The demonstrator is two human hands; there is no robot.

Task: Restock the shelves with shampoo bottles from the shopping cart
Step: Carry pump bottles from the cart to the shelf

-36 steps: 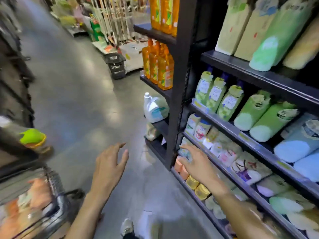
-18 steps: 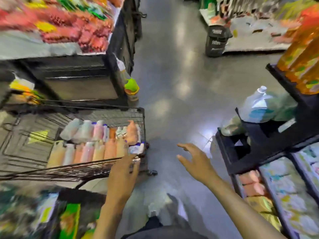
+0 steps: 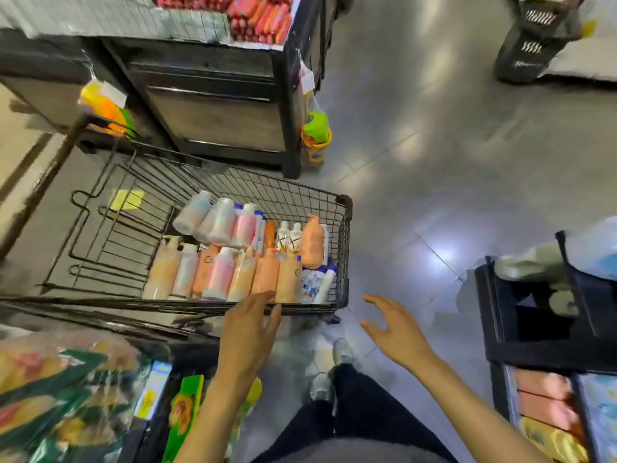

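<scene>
A black wire shopping cart [image 3: 345, 248] stands in the aisle left of centre. Several shampoo bottles [image 3: 233, 262] lie in its right half, orange, pink and white, in two rows. My left hand [image 3: 248, 332] is open, fingers stretched over the cart's near rim, just short of the orange bottles. My right hand [image 3: 397, 332] is open too, empty, hovering above the floor to the right of the cart. The black shelf unit [image 3: 521, 329] with packets on its low shelves is at the right edge.
A dark display stand [image 3: 213, 105] with red goods on top is behind the cart. A black basket stack [image 3: 534, 41] sits far right on the grey floor. Packaged goods [image 3: 66, 396] fill the bottom left. My leg and shoe [image 3: 344, 352] are below.
My view has swung from the shelves to the cart. My right hand left the shelf and came over the floor; my left hand reached the cart's near rim.
</scene>
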